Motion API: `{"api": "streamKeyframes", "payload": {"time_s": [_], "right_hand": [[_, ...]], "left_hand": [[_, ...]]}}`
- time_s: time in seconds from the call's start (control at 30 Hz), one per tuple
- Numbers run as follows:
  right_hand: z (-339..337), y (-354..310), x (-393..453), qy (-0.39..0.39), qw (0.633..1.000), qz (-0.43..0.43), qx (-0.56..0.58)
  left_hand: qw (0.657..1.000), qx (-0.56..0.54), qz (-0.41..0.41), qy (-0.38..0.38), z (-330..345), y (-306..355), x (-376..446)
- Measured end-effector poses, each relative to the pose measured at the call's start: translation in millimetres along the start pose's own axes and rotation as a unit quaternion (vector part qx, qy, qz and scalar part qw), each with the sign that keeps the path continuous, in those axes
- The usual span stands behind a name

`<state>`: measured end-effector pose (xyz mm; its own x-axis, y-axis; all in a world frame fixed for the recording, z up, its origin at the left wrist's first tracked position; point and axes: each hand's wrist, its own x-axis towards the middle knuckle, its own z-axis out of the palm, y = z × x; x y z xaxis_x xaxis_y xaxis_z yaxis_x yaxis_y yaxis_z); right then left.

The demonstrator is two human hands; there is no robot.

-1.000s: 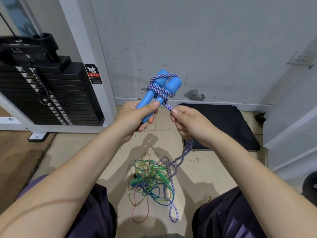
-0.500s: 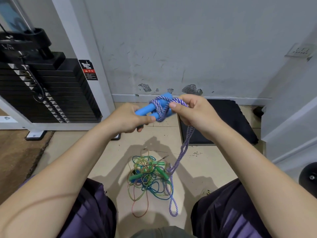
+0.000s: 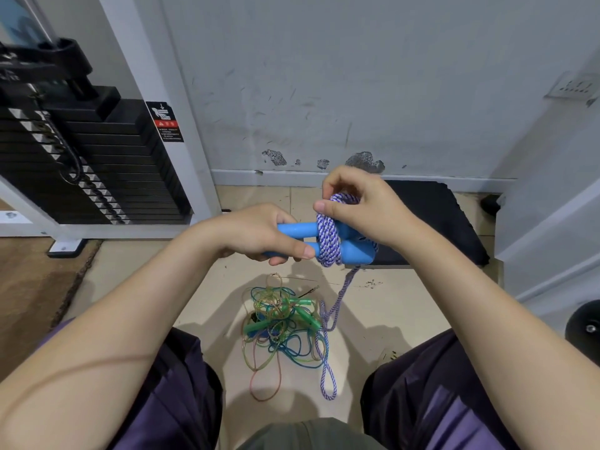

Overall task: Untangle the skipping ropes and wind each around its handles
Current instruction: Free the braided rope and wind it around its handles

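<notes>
The pair of blue handles [image 3: 328,243], which a second ago was held upright and higher against the wall, has been lowered and laid nearly horizontal, side by side, above the tiled floor [image 3: 389,306]. The grip of the left hand [image 3: 259,235] is clenched round the near ends of the two handles, thumb laid along the lower one. The purple-and-white braided rope [image 3: 328,241], then only a few loose turns near the handle tops, is now seen as a thicker band of turns wound round both handles at mid-length. The right hand [image 3: 360,211] has been brought over the top of that band, and the rope is pinched between its thumb and curled fingers as a further turn is laid on. Winding of this rope is judged to be well under way but unfinished: a slack length hangs from the handles to the floor and ends in a long loop beside the tangle of thin ropes [image 3: 279,323]. That tangle, of green, blue and clear cords with green handles [image 3: 305,315] in it, lies untouched on the floor between the knees. A weight stack [image 3: 97,167] in a white frame stands at the left, a black pad [image 3: 431,219] against the scuffed grey wall [image 3: 324,76], and a wall socket [image 3: 573,86] at the right.
</notes>
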<state>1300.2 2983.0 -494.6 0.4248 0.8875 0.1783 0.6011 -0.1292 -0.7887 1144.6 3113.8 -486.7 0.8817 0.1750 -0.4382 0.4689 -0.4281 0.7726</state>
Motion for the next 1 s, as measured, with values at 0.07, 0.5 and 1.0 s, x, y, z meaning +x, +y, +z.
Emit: {"api": "streamKeyframes", "payload": {"time_s": [0.07, 0.5, 1.0], "right_hand": [[0.7, 3.8, 1.4, -0.013, 0.999, 0.015, 0.031], [-8.4, 1.8, -3.9, -0.123, 0.975, 0.135, 0.128], [17.7, 6.2, -4.3, -0.153, 0.924, 0.149, 0.318]], "left_hand": [[1.0, -0.011, 0.004, -0.008, -0.2, -0.6, 0.0], [0.994, -0.095, 0.034, -0.041, -4.0, -11.7, 5.0], [0.936, -0.278, 0.098, 0.192, -8.2, -15.9, 10.7]]}}
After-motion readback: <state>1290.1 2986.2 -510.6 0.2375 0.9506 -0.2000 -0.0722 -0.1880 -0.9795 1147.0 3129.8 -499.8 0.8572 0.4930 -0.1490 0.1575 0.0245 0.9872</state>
